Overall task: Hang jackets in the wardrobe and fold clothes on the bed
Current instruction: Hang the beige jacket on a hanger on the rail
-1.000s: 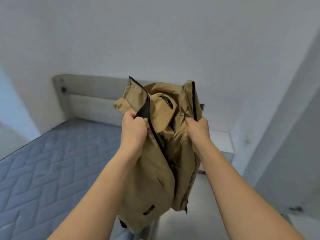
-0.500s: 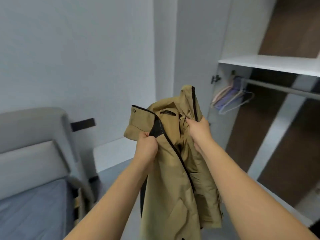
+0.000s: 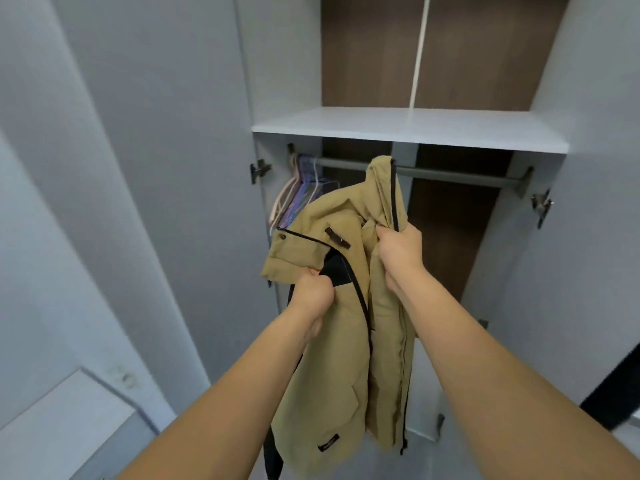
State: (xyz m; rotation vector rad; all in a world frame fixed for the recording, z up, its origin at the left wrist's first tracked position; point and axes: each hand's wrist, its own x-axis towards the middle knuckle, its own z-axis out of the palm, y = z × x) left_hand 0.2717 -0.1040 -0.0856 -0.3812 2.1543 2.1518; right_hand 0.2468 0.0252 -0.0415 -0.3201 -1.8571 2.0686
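Note:
A tan jacket [image 3: 332,358] with black trim hangs in front of me, held up by both hands. My left hand [image 3: 311,292] grips its left front edge near the black lining. My right hand [image 3: 398,252] grips the collar and zipper edge, higher up. Behind the jacket the wardrobe [image 3: 408,129] stands open, its grey rail [image 3: 460,176] crossing under a white shelf. Several empty hangers [image 3: 298,195] in pink and purple hang bunched at the rail's left end, just behind the jacket's shoulder.
The wardrobe's left door [image 3: 166,202] is swung open on my left, the right door [image 3: 595,237] on my right, hinges showing. A white bedside surface [image 3: 59,431] sits at the lower left. The rail to the right of the jacket is bare.
My view has swung right from the bed to face the open wardrobe. Both hands kept their grip and carried the jacket up toward the rail.

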